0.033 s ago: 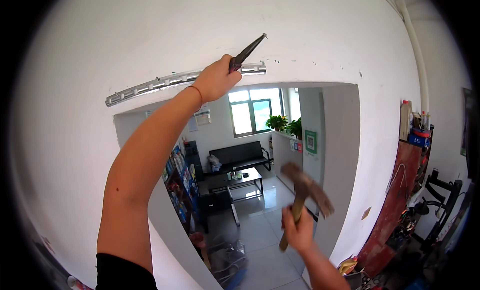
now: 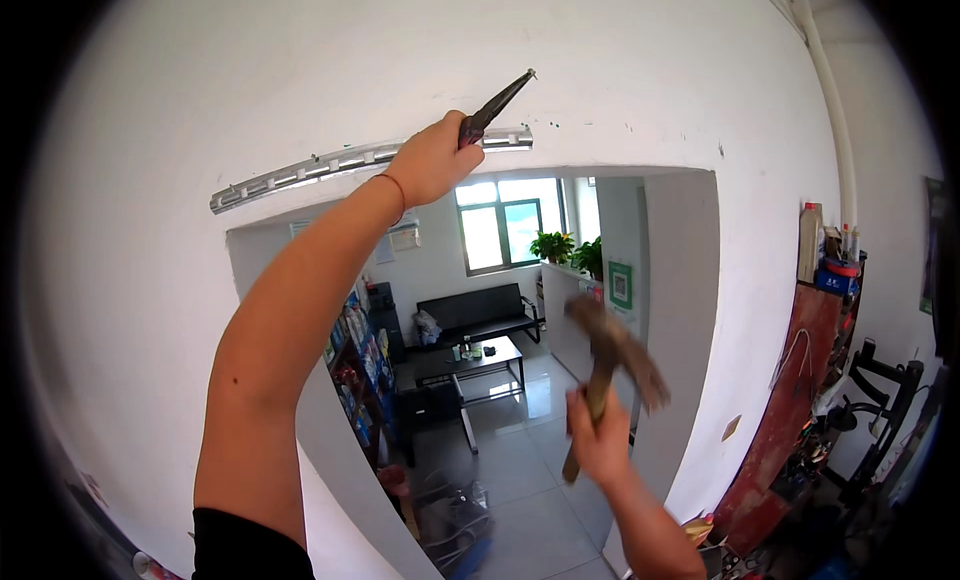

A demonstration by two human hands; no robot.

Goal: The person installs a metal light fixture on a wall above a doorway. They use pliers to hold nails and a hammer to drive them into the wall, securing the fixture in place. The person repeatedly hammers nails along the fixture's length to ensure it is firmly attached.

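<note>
High on the white wall (image 2: pixel 620 70), my left hand (image 2: pixel 432 164) is closed round dark long-nose pliers (image 2: pixel 496 108). At the tip of their jaws, against the wall, sits a small metal piece that looks like a nail (image 2: pixel 532 75). A slotted silver metal strip (image 2: pixel 300 173) runs along the wall above the doorway, partly hidden behind my left hand. Lower and to the right, my right hand (image 2: pixel 602 444) grips the wooden handle of a claw hammer (image 2: pixel 607 348). The hammer's rusty brown head is blurred by motion and well apart from the pliers.
Through the doorway stand a black bench (image 2: pixel 485 310), a low table (image 2: pixel 485 355) and potted plants (image 2: pixel 553 246). A shelf of packaged goods (image 2: pixel 362 360) is inside on the left. Right of the opening, a reddish-brown cabinet (image 2: pixel 790 380) carries bottles and boxes.
My right hand and the hammer have risen slightly. My left hand and the pliers stay almost in place.
</note>
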